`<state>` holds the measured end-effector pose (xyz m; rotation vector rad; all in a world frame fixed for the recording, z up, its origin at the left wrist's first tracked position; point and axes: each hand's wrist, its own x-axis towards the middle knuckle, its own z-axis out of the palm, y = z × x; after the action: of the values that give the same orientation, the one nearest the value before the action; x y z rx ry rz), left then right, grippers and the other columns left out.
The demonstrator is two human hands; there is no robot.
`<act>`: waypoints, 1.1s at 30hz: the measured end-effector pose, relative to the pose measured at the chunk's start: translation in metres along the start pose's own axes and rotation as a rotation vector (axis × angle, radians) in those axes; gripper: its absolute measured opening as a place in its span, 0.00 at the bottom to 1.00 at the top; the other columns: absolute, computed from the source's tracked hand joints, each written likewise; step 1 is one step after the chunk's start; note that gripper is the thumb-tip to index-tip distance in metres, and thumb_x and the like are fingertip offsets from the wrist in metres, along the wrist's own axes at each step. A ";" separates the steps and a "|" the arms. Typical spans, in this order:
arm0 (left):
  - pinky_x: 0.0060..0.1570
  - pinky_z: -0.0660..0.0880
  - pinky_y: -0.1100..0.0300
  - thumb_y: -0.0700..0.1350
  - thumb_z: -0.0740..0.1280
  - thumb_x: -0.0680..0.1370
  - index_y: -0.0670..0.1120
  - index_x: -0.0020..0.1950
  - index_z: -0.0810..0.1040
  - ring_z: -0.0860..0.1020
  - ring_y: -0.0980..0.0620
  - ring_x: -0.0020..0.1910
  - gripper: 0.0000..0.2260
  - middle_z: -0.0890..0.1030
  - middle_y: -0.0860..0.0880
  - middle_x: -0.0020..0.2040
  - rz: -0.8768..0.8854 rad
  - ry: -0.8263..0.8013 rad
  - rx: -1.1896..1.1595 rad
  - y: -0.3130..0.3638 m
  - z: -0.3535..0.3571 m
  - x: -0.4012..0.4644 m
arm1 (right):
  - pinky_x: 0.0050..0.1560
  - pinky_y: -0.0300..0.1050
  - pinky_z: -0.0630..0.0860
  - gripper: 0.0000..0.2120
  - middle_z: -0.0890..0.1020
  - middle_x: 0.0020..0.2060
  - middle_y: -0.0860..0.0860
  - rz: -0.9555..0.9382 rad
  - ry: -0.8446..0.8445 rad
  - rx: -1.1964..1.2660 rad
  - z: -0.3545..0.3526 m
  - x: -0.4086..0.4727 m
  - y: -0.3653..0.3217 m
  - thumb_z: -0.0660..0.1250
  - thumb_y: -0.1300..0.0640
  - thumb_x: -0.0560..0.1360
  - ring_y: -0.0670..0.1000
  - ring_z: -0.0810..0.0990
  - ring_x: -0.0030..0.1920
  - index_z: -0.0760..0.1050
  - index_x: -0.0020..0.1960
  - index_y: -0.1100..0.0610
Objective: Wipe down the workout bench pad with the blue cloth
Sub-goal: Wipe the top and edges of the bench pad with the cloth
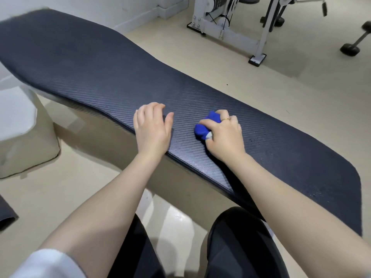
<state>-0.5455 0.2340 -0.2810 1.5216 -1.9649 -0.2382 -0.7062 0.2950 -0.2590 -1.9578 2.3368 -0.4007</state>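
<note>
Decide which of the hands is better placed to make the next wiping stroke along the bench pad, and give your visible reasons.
Right. The right hand already grips the bunched blue cloth against the bench pad. The left hand rests flat on the pad's near edge, holding nothing.

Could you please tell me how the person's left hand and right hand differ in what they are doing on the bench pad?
The left hand lies flat with relaxed fingers and holds nothing, while the right hand grips the bunched blue cloth. The right hand wears a ring; the left hand shows none. The left hand sits at the near edge, the right hand nearer the middle. Both rest on the bench pad.
</note>
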 end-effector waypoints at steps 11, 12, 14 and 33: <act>0.66 0.60 0.51 0.55 0.52 0.74 0.44 0.49 0.82 0.69 0.43 0.64 0.23 0.76 0.45 0.59 -0.011 -0.058 -0.117 0.031 0.014 -0.002 | 0.61 0.51 0.62 0.22 0.64 0.69 0.53 0.085 -0.018 0.073 -0.004 0.053 0.050 0.60 0.61 0.72 0.61 0.65 0.62 0.74 0.60 0.41; 0.66 0.60 0.50 0.55 0.52 0.75 0.44 0.50 0.82 0.69 0.43 0.64 0.22 0.76 0.46 0.59 -0.007 -0.058 -0.104 0.030 0.015 -0.002 | 0.61 0.51 0.61 0.22 0.64 0.69 0.53 0.104 -0.007 0.076 -0.003 0.057 0.051 0.60 0.62 0.72 0.61 0.64 0.62 0.74 0.60 0.41; 0.64 0.61 0.52 0.53 0.54 0.75 0.44 0.49 0.82 0.71 0.43 0.62 0.20 0.77 0.46 0.58 0.035 -0.059 -0.079 0.030 0.018 -0.002 | 0.61 0.50 0.61 0.21 0.64 0.68 0.53 0.048 0.015 0.072 -0.001 0.052 0.047 0.61 0.61 0.71 0.61 0.65 0.60 0.75 0.58 0.42; 0.51 0.61 0.56 0.50 0.60 0.73 0.48 0.47 0.85 0.68 0.50 0.53 0.15 0.81 0.47 0.51 0.174 -0.053 0.063 0.029 0.023 -0.001 | 0.61 0.51 0.65 0.22 0.69 0.66 0.53 -0.129 -0.043 0.111 0.004 0.103 0.057 0.61 0.59 0.69 0.61 0.69 0.57 0.75 0.59 0.41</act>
<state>-0.5817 0.2388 -0.2853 1.3861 -2.1509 -0.1452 -0.7790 0.2030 -0.2646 -2.0498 2.1216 -0.4804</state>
